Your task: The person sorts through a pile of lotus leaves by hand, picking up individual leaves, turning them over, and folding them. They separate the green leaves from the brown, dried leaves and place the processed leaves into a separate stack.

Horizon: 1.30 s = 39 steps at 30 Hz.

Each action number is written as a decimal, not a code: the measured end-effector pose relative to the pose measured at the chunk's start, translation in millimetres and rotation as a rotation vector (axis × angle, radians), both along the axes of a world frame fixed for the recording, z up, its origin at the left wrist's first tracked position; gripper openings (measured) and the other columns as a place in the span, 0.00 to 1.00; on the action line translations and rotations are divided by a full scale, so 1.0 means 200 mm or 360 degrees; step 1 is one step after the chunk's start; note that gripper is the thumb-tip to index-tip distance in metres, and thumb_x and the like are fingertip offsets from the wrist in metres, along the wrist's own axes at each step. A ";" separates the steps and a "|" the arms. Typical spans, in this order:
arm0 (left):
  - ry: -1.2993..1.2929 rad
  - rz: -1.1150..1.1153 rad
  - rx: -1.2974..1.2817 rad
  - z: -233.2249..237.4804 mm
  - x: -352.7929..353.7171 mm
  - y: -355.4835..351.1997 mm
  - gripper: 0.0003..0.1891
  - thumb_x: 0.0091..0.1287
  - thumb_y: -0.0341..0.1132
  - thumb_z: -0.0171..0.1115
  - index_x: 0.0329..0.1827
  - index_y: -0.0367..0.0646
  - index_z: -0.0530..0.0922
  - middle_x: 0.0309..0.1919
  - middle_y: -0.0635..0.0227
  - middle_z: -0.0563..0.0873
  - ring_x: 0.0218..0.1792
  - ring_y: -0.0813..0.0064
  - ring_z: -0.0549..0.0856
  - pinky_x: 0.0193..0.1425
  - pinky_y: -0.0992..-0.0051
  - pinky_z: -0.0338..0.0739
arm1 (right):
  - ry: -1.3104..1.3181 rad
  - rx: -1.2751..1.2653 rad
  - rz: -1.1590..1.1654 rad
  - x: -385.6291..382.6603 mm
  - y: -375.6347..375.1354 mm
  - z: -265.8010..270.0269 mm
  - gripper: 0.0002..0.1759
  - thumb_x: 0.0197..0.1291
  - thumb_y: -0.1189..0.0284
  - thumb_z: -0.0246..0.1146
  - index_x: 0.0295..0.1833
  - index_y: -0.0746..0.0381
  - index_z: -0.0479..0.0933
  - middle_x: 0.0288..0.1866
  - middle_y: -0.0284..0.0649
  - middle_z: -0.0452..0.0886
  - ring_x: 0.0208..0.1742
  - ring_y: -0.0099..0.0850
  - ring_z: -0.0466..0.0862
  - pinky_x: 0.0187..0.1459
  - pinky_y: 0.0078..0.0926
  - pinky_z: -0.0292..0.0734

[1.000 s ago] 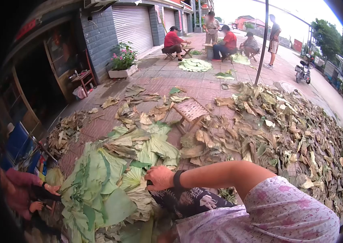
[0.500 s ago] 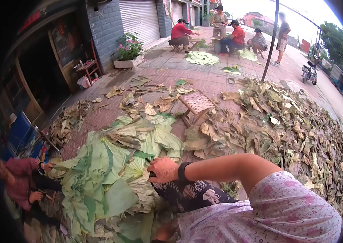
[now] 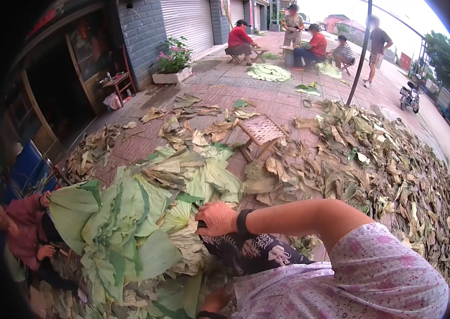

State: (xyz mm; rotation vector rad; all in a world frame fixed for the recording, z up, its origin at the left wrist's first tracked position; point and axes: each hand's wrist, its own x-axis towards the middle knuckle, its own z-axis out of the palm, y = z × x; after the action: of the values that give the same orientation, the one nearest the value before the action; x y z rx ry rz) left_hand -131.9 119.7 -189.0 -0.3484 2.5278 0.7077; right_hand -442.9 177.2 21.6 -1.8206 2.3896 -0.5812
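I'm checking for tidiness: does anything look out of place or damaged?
Yes: curled brown dried leaves lie strewn across the reddish paved ground, mostly at the picture's right; they look withered compared with the pale-green leaf pile.

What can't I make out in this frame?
All in the head view:
Left arm: dim and cut off near the bottom edge; its hand is unclear.
Right hand: its own back hides the palm, so any grip is uncertain.
Doorway: interior too dark.
Items beside it: too small to identify.
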 end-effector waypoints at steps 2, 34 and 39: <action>0.0048 0.0010 0.0022 -0.02 -0.01 -0.01 0.27 0.67 0.56 0.60 0.58 0.44 0.79 0.47 0.49 0.87 0.50 0.46 0.85 0.53 0.53 0.79 | -0.0043 0.0041 -0.0002 0.01 -0.01 0.01 0.25 0.55 0.49 0.66 0.47 0.59 0.83 0.44 0.44 0.84 0.51 0.46 0.83 0.52 0.42 0.79; -0.0283 0.0551 0.0265 -0.02 0.12 -0.14 0.28 0.70 0.48 0.59 0.66 0.38 0.72 0.55 0.47 0.83 0.56 0.48 0.82 0.58 0.53 0.75 | -0.0334 0.0616 -0.0458 -1.06 -0.27 -1.55 0.30 0.56 0.60 0.70 0.65 0.52 0.78 0.82 0.60 0.47 0.62 0.53 0.80 0.66 0.39 0.74; -0.0093 0.0566 0.0333 -0.05 0.13 -0.16 0.28 0.71 0.48 0.58 0.67 0.38 0.72 0.56 0.49 0.83 0.58 0.48 0.81 0.62 0.55 0.74 | -0.0378 0.0815 -0.0576 -1.20 -0.36 -1.65 0.25 0.56 0.62 0.69 0.61 0.48 0.82 0.74 0.58 0.66 0.65 0.48 0.78 0.66 0.40 0.73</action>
State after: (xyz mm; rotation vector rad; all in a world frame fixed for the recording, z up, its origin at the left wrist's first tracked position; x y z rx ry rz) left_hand -105.2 87.8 -199.7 -0.7423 2.3319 1.0686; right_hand -683.2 105.1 -307.8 -1.0652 2.4164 -0.1629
